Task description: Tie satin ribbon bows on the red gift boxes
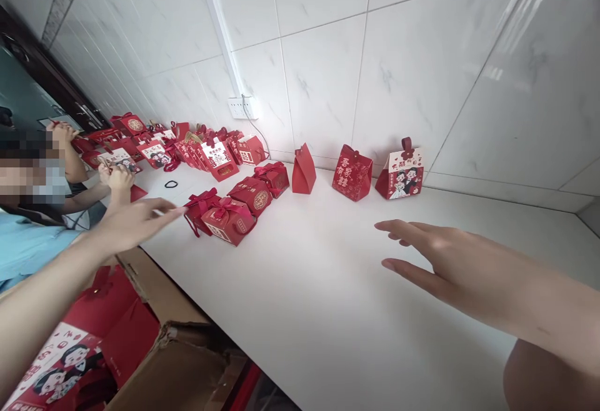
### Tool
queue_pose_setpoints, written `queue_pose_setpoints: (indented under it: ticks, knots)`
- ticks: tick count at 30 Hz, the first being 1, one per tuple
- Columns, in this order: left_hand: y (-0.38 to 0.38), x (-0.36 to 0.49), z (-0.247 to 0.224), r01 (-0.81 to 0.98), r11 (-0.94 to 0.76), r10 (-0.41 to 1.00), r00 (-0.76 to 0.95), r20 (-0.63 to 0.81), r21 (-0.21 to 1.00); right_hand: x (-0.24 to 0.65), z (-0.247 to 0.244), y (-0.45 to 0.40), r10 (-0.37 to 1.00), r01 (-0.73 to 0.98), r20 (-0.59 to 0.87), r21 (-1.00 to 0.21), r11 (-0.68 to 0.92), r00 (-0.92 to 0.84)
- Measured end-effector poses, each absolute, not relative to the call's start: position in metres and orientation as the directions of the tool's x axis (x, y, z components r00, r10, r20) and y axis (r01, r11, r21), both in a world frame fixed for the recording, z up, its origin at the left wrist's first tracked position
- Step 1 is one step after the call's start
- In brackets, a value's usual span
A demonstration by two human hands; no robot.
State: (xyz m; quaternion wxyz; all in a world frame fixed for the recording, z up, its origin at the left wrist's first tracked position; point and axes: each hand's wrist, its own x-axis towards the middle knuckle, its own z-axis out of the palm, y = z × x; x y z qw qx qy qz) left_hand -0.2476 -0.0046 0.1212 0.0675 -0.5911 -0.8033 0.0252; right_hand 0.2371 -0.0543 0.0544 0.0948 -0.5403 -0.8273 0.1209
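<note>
My two hands, left [134, 223] and right [435, 255], hover open and empty by the white table [319, 286] against a marbled tile wall [323, 42].

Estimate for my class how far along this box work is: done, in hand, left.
Done, apparently: three upright boxes by the wall and some bow-topped boxes stand folded into shape. In hand: nothing visible; left hand and right hand look empty, fingers open. Left, perhaps: red packaging in the carton; its state is unclear.
</note>
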Motion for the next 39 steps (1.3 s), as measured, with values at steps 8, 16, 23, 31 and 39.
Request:
queue_pose_setpoints:
  ticks: [8, 16, 23, 31, 39]
  knots:
    - [0.055, -0.212, 0.057, 0.940, 0.276, 0.939, -0.308, -0.151, -0.202, 0.252, 0.065, -0.067, 0.902, 0.848, 0.097, -0.310, 0.429, -0.421]
    - [0.035, -0.150, 0.064, 0.927, -0.239, 0.872, 0.336, -0.356, 0.289, 0.260, 0.072, -0.065, 0.920, 0.861, 0.109, -0.325, 0.392, -0.378]
    - [0.092, -0.061, 0.096, 0.813, -0.272, 0.442, 0.581, -0.684, 0.515, 0.260, 0.082, -0.063, 0.907, 0.834, 0.082, -0.367, 0.412, -0.412]
    - [0.062, -0.043, 0.100, 0.600, -0.274, 0.820, 0.554, -0.144, 0.751, 0.247, 0.078, -0.040, 0.885, 0.800, -0.007, -0.431, 0.417, -0.465]
    - [0.046, -0.082, 0.038, 0.479, -0.241, 0.750, 0.643, -0.151, 0.844, 0.201, 0.048, 0.035, 0.668, 0.513, -0.103, -0.729, 0.453, -0.737]
